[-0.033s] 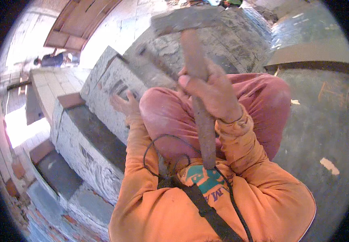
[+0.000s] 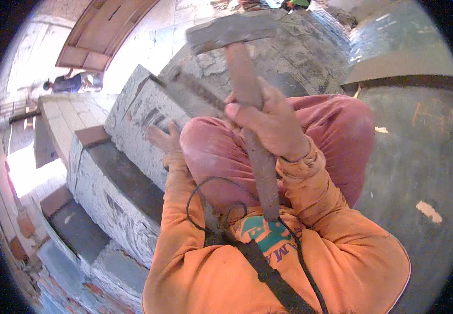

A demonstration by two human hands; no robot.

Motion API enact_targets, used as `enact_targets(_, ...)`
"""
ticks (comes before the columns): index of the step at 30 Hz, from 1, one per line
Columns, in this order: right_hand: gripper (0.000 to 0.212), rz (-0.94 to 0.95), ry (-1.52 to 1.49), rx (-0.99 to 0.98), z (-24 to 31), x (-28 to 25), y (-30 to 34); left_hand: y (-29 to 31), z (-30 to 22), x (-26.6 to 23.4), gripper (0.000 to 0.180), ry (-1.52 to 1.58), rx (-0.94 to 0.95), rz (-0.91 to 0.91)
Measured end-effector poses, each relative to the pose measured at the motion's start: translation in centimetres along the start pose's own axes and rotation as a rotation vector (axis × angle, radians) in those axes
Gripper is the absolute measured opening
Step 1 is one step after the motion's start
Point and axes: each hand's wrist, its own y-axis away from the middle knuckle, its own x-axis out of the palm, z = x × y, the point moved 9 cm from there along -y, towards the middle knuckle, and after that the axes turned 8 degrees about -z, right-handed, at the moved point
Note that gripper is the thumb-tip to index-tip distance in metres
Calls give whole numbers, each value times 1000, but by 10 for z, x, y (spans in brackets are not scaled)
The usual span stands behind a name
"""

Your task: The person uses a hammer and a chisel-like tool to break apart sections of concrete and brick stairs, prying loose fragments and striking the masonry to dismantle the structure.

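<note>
My right hand (image 2: 273, 123) is closed round the wooden handle of a heavy hammer (image 2: 242, 73), whose grey block head points away from me. The handle's lower end comes back to my orange shirt. A thin dark metal rod (image 2: 200, 88), perhaps a chisel, sticks out to the left from the same fist; its near end is hidden. My left hand (image 2: 164, 137) has its fingers spread against the rough pale face of a concrete step (image 2: 148, 112), beside my left knee. That hand holds nothing.
More steps (image 2: 116, 209) go down on the left, with chipped edges and bare brick. A dark smooth surface (image 2: 409, 172) lies at my right. A black cord (image 2: 192, 201) loops over my lap. A person (image 2: 72, 82) is at the far left, near a brown wooden panel (image 2: 103, 31).
My right hand has shifted a little to the left with the hammer and the rod, and the hammer head is slightly lower. My left hand stays against the step.
</note>
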Motion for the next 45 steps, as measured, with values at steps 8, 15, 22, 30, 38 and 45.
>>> enact_targets(8, 19, 101, 45, -72, 2, 23, 8, 2, -86, 32, 53, 623, 479, 414)
enact_targets(15, 22, 144, -7, -73, -18, 36, 1, -18, -45, -148, 50, 235, 369, 444)
enact_targets(22, 29, 306, -15, -62, -19, 90, -16, 26, 65, -317, 63, -320, 91, 327)
enact_targets(30, 31, 569, -43, -15, -17, 211, -22, 157, 201, -342, 74, -512, -72, 584)
enact_targets(38, 43, 745, 140, -337, -48, 327, -8, 242, 231, -345, 72, -275, -122, 401)
enact_targets(45, 31, 1039, 237, 7, -29, 409, -10, 167, 177, -358, 82, -174, -454, 315)
